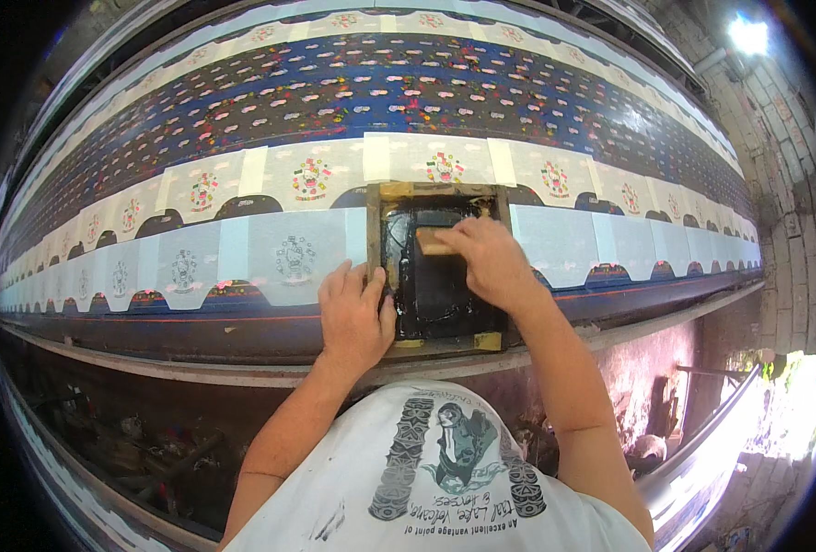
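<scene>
Screen frame [374,216] lies on the bench [270,337], the left hand's [356,315] fingers spread against its left rim, the right hand's [494,261] fingers clamped on a wooden squeegee [434,243] inside it, pale printed panels [417,152] beyond it and dark patterned strips [426,94] farther behind.

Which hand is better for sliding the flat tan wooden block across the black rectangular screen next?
Probably the right hand: it grips the flat tan wooden block over the black rectangular screen. The left hand sits at the left edge of the brown rectangular frame, seemingly better placed for steadying.
</scene>
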A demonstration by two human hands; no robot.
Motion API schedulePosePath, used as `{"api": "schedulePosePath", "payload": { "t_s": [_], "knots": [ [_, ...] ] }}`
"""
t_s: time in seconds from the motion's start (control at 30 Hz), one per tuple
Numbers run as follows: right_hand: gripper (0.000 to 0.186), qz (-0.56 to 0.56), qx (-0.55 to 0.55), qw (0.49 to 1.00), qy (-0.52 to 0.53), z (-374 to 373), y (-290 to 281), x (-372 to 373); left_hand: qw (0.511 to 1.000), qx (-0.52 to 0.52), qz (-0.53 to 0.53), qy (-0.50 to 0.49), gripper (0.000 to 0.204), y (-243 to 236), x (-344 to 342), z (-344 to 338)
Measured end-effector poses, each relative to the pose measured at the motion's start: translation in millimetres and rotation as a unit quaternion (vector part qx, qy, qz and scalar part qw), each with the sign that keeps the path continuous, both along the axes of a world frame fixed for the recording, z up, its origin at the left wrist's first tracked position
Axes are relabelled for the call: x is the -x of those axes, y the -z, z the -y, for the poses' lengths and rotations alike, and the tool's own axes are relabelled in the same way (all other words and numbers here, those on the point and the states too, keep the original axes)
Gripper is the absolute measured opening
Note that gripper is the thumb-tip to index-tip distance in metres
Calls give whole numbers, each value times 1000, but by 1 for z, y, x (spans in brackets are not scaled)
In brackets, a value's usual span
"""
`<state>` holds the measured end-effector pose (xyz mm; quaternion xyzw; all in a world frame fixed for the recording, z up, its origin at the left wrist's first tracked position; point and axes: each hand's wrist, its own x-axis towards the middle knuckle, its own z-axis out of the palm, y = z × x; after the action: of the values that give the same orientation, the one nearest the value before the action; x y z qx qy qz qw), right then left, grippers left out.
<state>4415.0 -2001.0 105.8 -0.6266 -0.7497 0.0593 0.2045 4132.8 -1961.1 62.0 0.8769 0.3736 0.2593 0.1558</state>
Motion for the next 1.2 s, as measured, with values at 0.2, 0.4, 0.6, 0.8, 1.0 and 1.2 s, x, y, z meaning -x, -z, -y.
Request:
{"api": "schedulePosePath", "payload": {
  "t_s": [0.2, 0.4, 0.6, 0.8, 1.0, 1.2],
  "knots": [
    [58, 10, 14, 1000, 13, 65, -2, 41, 1000, -2, 22, 5, 52, 9, 1, -1],
    [48, 15, 24, 999, 20, 105, -15, 67, 999, 11, 35, -2, 56, 18, 3, 2],
    [60, -25, 85, 996, 22, 127, -14, 69, 990, 82, 113, -6, 65, 33, -1, 8],
    [46, -142, -36, 966, 214, 158, 2, 59, 931, 246, 267, -41, 66, 40, -12, 18],
    [37, -400, -32, 876, 269, 191, 31, 19, 894, 277, 350, -50, 42, 35, -34, 32],
    [38, -361, -83, 895, 249, 226, 20, -60, 846, 309, 434, -18, 42, 30, -114, 67]
  ]
}}
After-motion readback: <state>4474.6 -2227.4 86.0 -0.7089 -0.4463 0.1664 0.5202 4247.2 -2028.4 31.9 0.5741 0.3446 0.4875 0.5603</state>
